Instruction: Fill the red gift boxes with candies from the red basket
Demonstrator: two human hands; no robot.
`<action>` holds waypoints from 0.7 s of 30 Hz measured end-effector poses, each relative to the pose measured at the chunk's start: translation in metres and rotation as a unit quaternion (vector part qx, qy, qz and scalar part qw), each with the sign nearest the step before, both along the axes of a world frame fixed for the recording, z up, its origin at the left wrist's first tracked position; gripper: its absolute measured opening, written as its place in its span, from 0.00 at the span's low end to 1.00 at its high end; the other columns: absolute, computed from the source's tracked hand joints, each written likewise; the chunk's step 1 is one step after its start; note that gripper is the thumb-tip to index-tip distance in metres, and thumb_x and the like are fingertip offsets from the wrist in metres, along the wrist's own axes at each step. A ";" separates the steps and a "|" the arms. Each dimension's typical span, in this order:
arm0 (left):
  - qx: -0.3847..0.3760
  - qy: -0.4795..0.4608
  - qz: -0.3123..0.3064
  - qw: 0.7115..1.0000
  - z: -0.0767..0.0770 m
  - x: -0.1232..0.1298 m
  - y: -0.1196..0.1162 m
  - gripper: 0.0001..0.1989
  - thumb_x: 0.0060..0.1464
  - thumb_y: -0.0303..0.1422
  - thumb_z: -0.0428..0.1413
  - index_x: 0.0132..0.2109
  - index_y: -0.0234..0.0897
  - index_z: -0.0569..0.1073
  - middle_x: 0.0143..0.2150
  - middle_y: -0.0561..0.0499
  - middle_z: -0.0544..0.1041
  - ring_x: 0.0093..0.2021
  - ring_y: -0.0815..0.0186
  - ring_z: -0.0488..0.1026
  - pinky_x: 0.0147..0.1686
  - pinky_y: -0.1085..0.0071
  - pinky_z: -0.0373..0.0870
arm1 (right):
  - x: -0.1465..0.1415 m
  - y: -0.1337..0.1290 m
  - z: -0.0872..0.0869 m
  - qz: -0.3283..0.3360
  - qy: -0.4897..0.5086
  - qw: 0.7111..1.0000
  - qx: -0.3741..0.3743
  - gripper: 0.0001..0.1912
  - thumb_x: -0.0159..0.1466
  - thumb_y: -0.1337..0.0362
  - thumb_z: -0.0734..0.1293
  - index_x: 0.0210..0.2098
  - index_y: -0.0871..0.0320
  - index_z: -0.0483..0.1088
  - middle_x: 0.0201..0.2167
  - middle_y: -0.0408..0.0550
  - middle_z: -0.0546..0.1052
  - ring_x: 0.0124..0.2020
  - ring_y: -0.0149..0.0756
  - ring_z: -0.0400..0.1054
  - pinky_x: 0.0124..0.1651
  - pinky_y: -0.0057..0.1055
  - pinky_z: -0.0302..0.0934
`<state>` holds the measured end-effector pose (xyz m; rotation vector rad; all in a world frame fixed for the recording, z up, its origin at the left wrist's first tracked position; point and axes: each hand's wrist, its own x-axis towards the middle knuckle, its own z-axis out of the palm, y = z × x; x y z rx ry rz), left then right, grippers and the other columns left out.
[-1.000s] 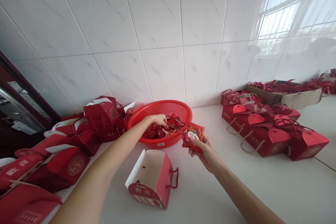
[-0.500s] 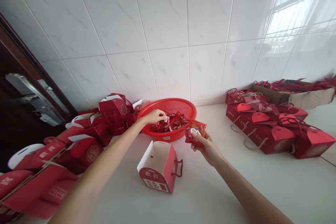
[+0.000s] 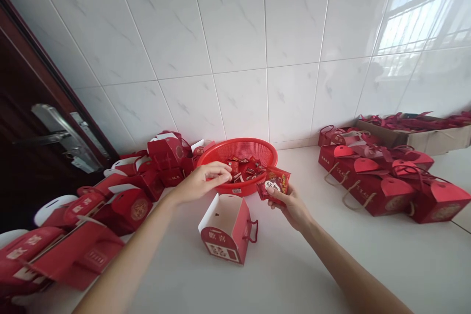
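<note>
My right hand point(image 3: 294, 205) pinches red packets point(image 3: 273, 185). Near the basket point(image 3: 250, 147), I can't tell whether my left hand's point(image 3: 201, 181) curled fingers hold anything.

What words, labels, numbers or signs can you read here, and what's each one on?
"歡喜": front of the open box; its lower panel is too blurred.
Red packet in the right hand: characters unclear.
Basket label: too small.
Left-side boxes and right-side boxes: lettering too small or blurred.
No readable numbers.
</note>
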<state>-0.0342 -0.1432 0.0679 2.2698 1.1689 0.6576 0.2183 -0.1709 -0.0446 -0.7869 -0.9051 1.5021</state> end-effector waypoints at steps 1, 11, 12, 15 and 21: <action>-0.007 0.016 0.006 1.000 0.004 -0.002 -0.014 0.20 0.59 0.50 0.52 0.36 0.39 0.79 0.52 0.47 0.76 0.47 0.60 0.75 0.49 0.66 0.71 | 0.000 0.000 0.000 0.000 0.001 1.000 0.003 0.24 0.46 0.55 0.80 0.35 0.59 0.69 0.25 0.42 0.76 0.23 0.30 0.68 0.29 0.29 0.62; -0.088 0.111 0.050 0.989 -0.015 -0.023 -0.060 0.19 0.55 0.48 0.55 0.42 0.39 0.81 0.41 0.50 0.80 0.44 0.55 0.75 0.42 0.68 0.70 | -0.009 -0.005 0.025 0.020 -0.044 0.993 0.107 0.19 0.52 0.55 0.77 0.36 0.58 0.70 0.28 0.44 0.76 0.25 0.33 0.70 0.30 0.32 0.65; -0.095 0.103 0.054 0.989 -0.017 -0.020 -0.060 0.19 0.53 0.47 0.57 0.45 0.39 0.80 0.43 0.49 0.80 0.46 0.53 0.75 0.44 0.67 0.70 | -0.012 -0.006 0.033 0.032 -0.055 0.990 0.126 0.19 0.53 0.55 0.77 0.36 0.58 0.70 0.29 0.45 0.76 0.26 0.34 0.70 0.30 0.32 0.65; -0.108 0.067 0.023 0.992 -0.016 -0.006 -0.062 0.22 0.49 0.41 0.61 0.51 0.40 0.77 0.51 0.49 0.79 0.54 0.51 0.72 0.52 0.64 0.67 | -0.023 -0.009 0.060 0.098 -0.097 0.973 0.186 0.19 0.55 0.55 0.76 0.40 0.58 0.72 0.32 0.47 0.78 0.29 0.37 0.72 0.34 0.35 0.68; -0.179 -0.002 -0.066 0.982 -0.013 0.011 -0.059 0.25 0.42 0.36 0.67 0.50 0.40 0.75 0.47 0.50 0.79 0.50 0.55 0.74 0.51 0.63 0.69 | -0.031 -0.012 0.098 0.329 -0.220 0.883 0.251 0.20 0.54 0.55 0.76 0.41 0.58 0.72 0.35 0.44 0.76 0.35 0.36 0.70 0.41 0.34 0.65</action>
